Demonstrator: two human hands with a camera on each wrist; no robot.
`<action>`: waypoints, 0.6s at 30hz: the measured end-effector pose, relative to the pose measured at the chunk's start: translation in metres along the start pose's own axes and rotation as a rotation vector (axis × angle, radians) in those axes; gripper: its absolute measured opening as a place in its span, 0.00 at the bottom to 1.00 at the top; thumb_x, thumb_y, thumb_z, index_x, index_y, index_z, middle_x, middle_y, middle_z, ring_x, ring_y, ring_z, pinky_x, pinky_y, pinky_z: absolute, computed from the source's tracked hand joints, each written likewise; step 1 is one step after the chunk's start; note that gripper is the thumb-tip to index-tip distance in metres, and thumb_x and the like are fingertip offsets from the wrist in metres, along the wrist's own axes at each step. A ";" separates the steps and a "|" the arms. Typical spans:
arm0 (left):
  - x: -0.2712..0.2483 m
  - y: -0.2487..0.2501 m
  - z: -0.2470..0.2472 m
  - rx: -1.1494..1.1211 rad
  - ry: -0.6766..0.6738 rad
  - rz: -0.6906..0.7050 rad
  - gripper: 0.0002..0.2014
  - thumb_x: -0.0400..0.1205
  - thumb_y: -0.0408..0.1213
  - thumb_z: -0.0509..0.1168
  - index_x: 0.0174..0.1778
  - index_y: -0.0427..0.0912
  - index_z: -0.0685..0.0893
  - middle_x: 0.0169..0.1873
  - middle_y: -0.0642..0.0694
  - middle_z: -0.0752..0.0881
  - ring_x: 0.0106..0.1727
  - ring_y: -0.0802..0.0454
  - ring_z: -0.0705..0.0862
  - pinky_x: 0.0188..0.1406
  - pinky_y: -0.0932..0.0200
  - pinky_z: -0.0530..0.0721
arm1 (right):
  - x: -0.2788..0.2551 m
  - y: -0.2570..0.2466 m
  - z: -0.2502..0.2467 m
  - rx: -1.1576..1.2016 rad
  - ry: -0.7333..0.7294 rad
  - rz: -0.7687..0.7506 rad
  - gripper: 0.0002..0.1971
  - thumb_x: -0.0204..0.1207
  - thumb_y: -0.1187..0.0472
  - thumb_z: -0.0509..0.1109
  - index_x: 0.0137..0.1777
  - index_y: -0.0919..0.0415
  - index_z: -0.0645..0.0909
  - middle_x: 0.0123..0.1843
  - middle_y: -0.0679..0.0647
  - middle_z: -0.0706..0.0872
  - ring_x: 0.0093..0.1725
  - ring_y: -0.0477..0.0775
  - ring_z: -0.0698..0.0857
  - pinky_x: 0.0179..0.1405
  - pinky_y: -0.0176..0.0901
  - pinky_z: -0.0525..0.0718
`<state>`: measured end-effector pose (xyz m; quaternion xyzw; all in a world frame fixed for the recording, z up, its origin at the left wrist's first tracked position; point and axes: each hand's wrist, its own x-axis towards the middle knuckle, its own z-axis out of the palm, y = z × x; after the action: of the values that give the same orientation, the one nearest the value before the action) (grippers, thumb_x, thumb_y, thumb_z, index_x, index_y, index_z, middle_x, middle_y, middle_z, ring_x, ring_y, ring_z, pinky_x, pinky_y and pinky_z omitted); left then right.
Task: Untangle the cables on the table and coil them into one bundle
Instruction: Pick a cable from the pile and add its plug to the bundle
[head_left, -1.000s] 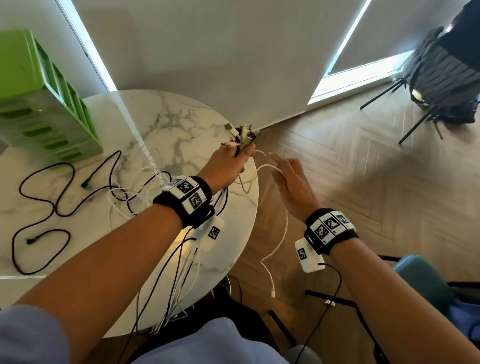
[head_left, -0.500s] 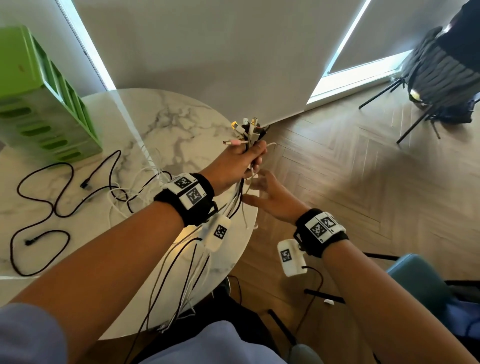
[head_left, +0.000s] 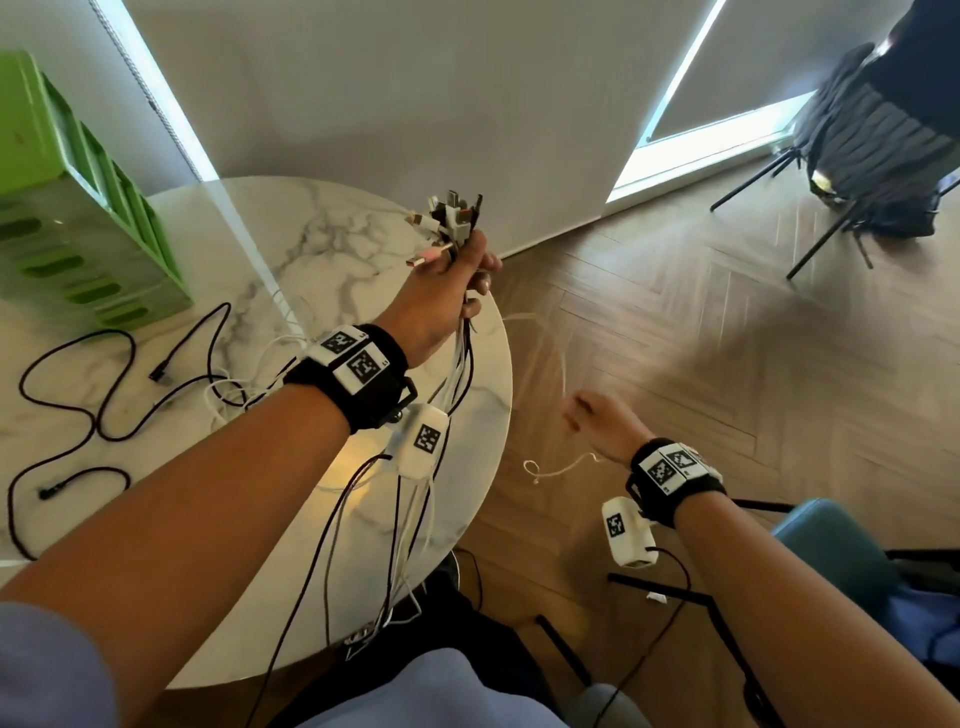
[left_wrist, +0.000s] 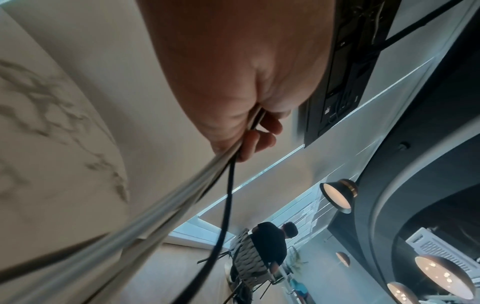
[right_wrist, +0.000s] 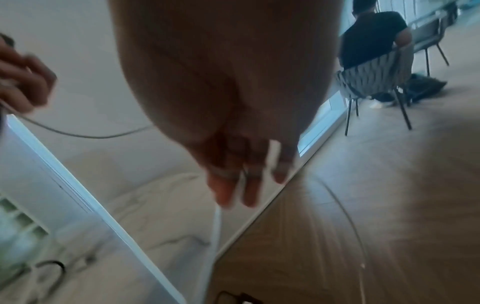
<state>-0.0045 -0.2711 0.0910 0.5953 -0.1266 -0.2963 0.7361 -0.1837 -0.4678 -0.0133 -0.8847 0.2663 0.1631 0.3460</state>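
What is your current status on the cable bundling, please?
Left hand grips mixed black and white cable ends. Right hand blurred, on a thin white cable. Black cable loose on round marble table.

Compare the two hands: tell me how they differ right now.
The left hand is raised over the table, gripping a bunch of cables near their plugs; the right hand is lower, off the table edge. The left is sharp; the right is motion-blurred, with a thin white cable at it. Both wear marker wristbands.
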 end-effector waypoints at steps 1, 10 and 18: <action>0.000 0.004 0.003 -0.023 -0.017 -0.007 0.16 0.92 0.46 0.57 0.42 0.42 0.80 0.43 0.50 0.86 0.36 0.59 0.77 0.30 0.64 0.70 | -0.003 0.003 -0.001 -0.093 -0.109 0.102 0.07 0.86 0.58 0.63 0.53 0.54 0.82 0.51 0.57 0.87 0.47 0.57 0.87 0.44 0.49 0.86; -0.003 0.019 0.045 0.081 -0.277 -0.063 0.19 0.92 0.51 0.56 0.39 0.44 0.77 0.39 0.47 0.84 0.34 0.56 0.74 0.39 0.59 0.72 | -0.025 -0.105 -0.028 0.567 -0.238 -0.343 0.31 0.77 0.64 0.77 0.76 0.45 0.70 0.77 0.41 0.72 0.74 0.39 0.71 0.74 0.35 0.71; -0.009 0.040 0.041 0.178 -0.365 0.002 0.20 0.92 0.50 0.53 0.38 0.43 0.73 0.35 0.48 0.78 0.35 0.53 0.74 0.44 0.55 0.76 | -0.013 -0.100 -0.005 1.002 -0.643 -0.487 0.12 0.71 0.56 0.73 0.47 0.64 0.82 0.50 0.63 0.90 0.63 0.65 0.86 0.82 0.73 0.62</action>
<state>-0.0222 -0.2941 0.1407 0.5942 -0.2841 -0.3863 0.6458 -0.1356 -0.4048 0.0492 -0.5580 -0.0151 0.1927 0.8070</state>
